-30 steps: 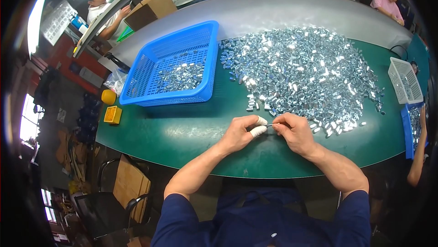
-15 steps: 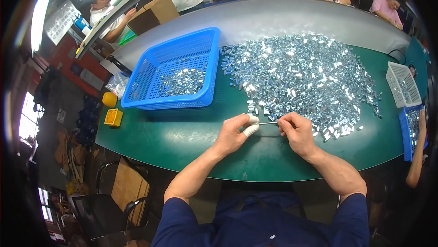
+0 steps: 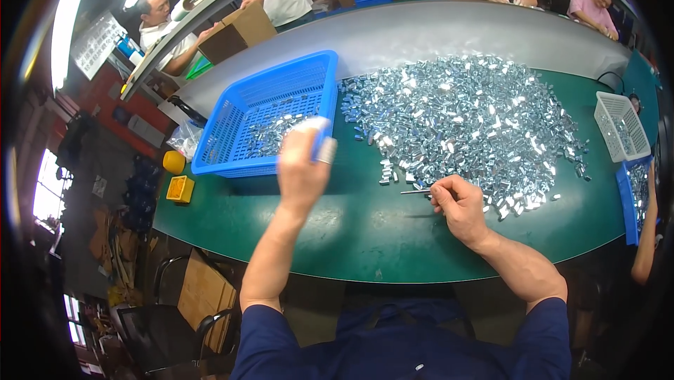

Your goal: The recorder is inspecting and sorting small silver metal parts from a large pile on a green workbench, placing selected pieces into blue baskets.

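Our right hand (image 3: 460, 210) pinches a thin rod (image 3: 414, 192) jutting roughly toward the blue basket (image 3: 239, 167); our left hand (image 3: 300, 168), nearer it, blurs past telling its grip.

Basket (image 3: 246, 168) left, metal pieces (image 3: 463, 120) heaped right on the surface (image 3: 365, 239).
More pieces (image 3: 270, 134) lie in the basket; a small box (image 3: 180, 189) sits to its left. Far right, a smaller basket (image 3: 605, 134) stands behind a bin (image 3: 624, 201). Left hand (image 3: 302, 162) at the large basket, right hand (image 3: 460, 208) before the heap.

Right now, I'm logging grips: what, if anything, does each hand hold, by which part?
Right hand: thin metal rod, toward its right end. Left hand: too blurred to tell.
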The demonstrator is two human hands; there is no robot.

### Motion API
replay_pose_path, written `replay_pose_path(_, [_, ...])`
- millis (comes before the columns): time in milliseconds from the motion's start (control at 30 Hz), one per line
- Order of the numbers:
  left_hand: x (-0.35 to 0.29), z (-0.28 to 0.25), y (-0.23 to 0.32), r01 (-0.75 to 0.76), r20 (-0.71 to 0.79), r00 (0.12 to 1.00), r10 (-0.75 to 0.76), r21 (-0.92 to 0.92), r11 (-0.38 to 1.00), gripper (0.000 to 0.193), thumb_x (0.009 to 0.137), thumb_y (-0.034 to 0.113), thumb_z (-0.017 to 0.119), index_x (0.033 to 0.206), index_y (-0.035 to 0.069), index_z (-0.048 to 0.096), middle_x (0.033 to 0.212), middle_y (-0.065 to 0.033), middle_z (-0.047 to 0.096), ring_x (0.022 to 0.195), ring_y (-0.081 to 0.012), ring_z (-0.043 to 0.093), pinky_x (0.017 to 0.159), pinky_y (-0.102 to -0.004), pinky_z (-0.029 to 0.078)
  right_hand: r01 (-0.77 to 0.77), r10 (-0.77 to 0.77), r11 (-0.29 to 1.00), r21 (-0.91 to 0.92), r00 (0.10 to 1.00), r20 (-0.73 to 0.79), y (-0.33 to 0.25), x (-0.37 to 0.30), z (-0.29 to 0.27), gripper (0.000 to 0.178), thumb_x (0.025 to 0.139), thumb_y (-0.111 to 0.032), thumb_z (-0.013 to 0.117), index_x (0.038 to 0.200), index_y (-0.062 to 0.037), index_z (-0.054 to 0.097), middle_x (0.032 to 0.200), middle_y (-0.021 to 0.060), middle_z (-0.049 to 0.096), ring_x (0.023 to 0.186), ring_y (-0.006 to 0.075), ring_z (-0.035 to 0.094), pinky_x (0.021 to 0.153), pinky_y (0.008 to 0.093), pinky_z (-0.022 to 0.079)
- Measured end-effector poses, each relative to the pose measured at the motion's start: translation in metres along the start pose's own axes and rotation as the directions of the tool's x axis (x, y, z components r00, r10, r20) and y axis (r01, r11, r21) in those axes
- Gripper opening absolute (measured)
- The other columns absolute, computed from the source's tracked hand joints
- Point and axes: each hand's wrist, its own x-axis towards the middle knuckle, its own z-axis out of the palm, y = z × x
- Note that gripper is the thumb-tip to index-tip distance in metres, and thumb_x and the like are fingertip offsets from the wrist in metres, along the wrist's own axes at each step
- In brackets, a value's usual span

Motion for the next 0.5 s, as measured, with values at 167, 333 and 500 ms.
replay_pose_path(167, [-0.054, 0.060, 0.030, 0.101, 0.473, 0.881, -0.005, -0.177, 0.979, 0.034, 0.085, 0.013, 0.080, 0.116, 0.007, 0.069, 0.114, -0.0121, 0.068, 0.107, -0.0337, 0.066, 0.090, -0.0431, 0.054, 0.032, -0.032, 0.999, 0.001, 0.999, 0.000, 0.000, 0.000, 0.002, 0.017, 0.105, -0.014, 0.064, 0.097, 0.0014, 0.066, 0.079, 0.0049, 0.068, 0.067, 0.0093, 0.063, 0.060, 0.0242, 0.052])
replay_pose_path(333, [-0.072, 0.074, 0.027, 0.105, 0.487, 0.874, 0.009, -0.207, 0.973, 0.026, 0.083, 0.008, 0.079, 0.106, 0.005, 0.068, 0.115, -0.0097, 0.066, 0.103, -0.0312, 0.067, 0.085, -0.0421, 0.056, 0.032, -0.032, 0.999, -0.008, 0.999, 0.000, 0.002, 0.001, 0.001, 0.017, 0.104, -0.014, 0.064, 0.097, 0.0016, 0.066, 0.079, 0.0049, 0.068, 0.066, 0.0096, 0.063, 0.060, 0.0241, 0.052])
replay_pose_path(500, [-0.076, 0.071, 0.028, 0.189, 0.517, 0.854, -0.064, -0.195, 0.962, 0.023, 0.083, 0.007, 0.080, 0.103, 0.005, 0.068, 0.115, -0.0085, 0.065, 0.100, -0.0294, 0.067, 0.083, -0.0407, 0.056, 0.019, -0.018, 0.999, -0.030, 0.999, 0.037, 0.003, 0.001, -0.001, 0.017, 0.104, -0.014, 0.065, 0.098, 0.0017, 0.066, 0.078, 0.0047, 0.068, 0.066, 0.0093, 0.063, 0.060, 0.0239, 0.052])
